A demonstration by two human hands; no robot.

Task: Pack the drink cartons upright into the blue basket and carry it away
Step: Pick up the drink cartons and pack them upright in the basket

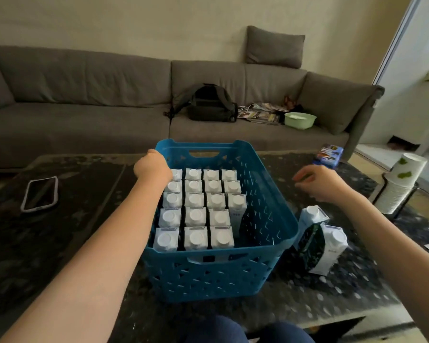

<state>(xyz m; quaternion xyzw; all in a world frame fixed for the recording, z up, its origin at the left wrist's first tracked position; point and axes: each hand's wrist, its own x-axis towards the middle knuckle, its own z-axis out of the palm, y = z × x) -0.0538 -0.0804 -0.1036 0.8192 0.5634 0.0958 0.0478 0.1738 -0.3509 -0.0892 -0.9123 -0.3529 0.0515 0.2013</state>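
1. We count eighteen cartons (195, 215) standing upright inside the blue basket (216, 276): three columns of five, with a fourth of three.
2. Two more cartons (320, 240) stand just right of the basket.
3. Our left hand (152, 169) curls over the basket's far-left rim.
4. Our right hand (317, 180) hovers right of the basket, fingers loosely curled, holding nothing.

Blue basket and white cartons on a dark, speckled counter

The basket (265, 184) is blue with small cut-out triangles and dashes in its walls. The cartons inside (196, 214) show white tops and caps; the two cartons outside (320, 246) are white with dark green patterned sides. The counter (84, 219) is black with pale flecks. Behind, a grey sofa (109, 95), black backpack (208, 102), pale green bowl (300, 120), and white cups with green leaves (404, 179).
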